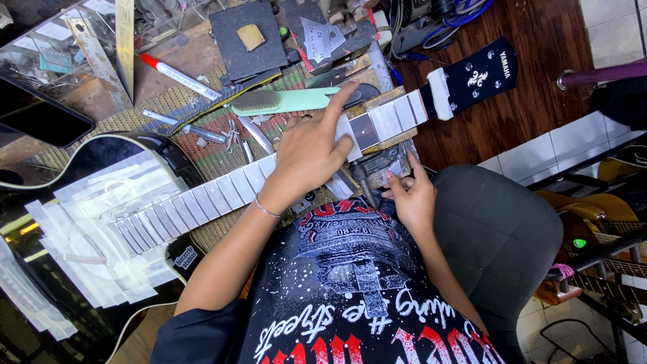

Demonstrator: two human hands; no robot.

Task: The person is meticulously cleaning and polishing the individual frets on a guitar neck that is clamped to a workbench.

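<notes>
The left hand (309, 156) lies open and flat on the taped guitar neck (222, 192). Just beside it, the right hand (411, 195) pinches a small dark tool (364, 182).

One head-worn view — looking steeply down, close over the workbench (168, 101).

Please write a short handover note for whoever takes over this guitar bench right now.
Left hand: flat on the guitar neck, forefinger stretched toward the one untaped fret space.
Right hand: at the bench edge by the neck support, no clear grip on anything.
Done: nearly the whole fretboard and the body around it are covered in pale tape.
Left: the untaped space. A green brush lies just behind the neck.
</notes>
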